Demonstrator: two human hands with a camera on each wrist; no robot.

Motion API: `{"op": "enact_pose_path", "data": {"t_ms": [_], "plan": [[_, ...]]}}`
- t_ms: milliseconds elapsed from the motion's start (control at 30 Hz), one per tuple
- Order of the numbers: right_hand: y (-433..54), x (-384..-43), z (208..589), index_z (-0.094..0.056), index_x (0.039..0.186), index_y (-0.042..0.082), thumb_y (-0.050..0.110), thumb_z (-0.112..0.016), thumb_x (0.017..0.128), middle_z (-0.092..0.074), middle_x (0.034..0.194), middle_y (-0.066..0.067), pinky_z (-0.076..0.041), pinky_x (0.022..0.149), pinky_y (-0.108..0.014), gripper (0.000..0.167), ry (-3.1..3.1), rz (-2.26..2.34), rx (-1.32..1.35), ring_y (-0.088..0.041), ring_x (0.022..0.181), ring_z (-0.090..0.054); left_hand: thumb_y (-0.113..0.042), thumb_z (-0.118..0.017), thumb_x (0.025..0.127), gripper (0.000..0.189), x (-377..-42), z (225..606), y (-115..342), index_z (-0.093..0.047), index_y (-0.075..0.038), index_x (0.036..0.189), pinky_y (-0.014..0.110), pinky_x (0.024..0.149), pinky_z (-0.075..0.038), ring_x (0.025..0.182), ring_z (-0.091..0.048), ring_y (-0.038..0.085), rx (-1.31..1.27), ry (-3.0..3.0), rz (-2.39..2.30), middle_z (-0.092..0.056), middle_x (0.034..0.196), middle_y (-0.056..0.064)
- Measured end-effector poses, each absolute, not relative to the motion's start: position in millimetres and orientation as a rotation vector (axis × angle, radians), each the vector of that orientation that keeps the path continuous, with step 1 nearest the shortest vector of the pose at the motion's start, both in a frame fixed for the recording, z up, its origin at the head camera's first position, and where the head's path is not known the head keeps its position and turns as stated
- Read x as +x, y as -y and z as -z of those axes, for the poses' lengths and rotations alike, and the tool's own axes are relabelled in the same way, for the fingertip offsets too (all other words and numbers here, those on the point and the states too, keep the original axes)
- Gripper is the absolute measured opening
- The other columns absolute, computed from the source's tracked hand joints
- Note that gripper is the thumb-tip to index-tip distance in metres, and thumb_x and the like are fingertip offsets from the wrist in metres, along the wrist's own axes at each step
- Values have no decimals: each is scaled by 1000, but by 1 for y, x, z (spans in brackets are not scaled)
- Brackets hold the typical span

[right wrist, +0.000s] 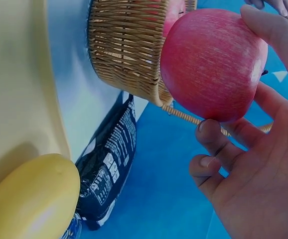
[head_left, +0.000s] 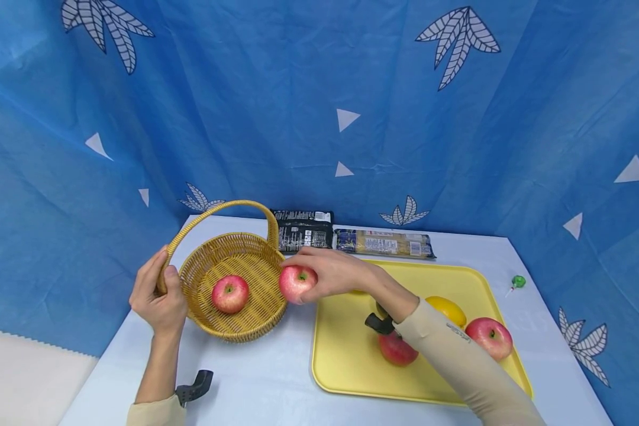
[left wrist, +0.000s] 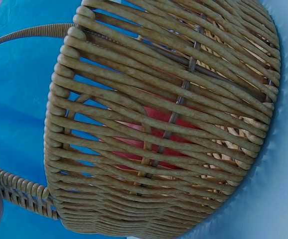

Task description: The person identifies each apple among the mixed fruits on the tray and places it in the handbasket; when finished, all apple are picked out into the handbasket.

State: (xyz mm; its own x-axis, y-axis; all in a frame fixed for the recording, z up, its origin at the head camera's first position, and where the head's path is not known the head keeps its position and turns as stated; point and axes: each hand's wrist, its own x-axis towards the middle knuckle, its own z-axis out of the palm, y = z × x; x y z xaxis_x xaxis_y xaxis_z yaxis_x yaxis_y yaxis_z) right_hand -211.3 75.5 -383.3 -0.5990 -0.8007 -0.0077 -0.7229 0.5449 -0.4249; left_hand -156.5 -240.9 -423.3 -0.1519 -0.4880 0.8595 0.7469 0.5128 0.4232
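Note:
My left hand (head_left: 161, 296) grips the handle of a woven wicker basket (head_left: 263, 287) at its left side. One red apple (head_left: 230, 294) lies inside on the basket's bottom; through the weave its red skin (left wrist: 169, 122) shows in the left wrist view. At the basket's right rim, my right hand (head_left: 332, 272) holds a second red apple (head_left: 296, 284) between thumb and fingers. The right wrist view shows this held apple (right wrist: 211, 64) with its stem pointing right, overlapping the basket wall (right wrist: 126, 45) behind it.
A yellow tray (head_left: 346, 370) at right bears a red apple (head_left: 396, 350), a larger apple (head_left: 489, 338) and a yellow fruit (head_left: 447, 309), partly behind my right arm. Behind lie a black package (head_left: 305, 234) and a long clear-and-blue packet (head_left: 386, 243). A green lollipop (head_left: 518, 281) lies far right.

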Motion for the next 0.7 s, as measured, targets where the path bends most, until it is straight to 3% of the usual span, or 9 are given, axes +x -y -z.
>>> {"op": "enact_pose_path", "data": {"t_ms": [233,700], "plan": [[-72,-214,385,-48,146,40,58,-72,78,-51,128,13,-52,85,-32,75,-2591,552,-1274,-7,106,-55,-24,-73,92,37,-156,423,240,-74,12,100,25,92,-55,101,-72,26,-245,1343,1094,-74,104,21],[-67,-220,388,-50,147,34,54,-72,77,-52,134,10,-51,89,-32,76,-2579,594,-1255,-8,109,-55,-23,-73,92,36,-155,423,240,-74,12,100,24,91,-56,101,-72,26,-249,1340,1095,-74,105,21]]}}
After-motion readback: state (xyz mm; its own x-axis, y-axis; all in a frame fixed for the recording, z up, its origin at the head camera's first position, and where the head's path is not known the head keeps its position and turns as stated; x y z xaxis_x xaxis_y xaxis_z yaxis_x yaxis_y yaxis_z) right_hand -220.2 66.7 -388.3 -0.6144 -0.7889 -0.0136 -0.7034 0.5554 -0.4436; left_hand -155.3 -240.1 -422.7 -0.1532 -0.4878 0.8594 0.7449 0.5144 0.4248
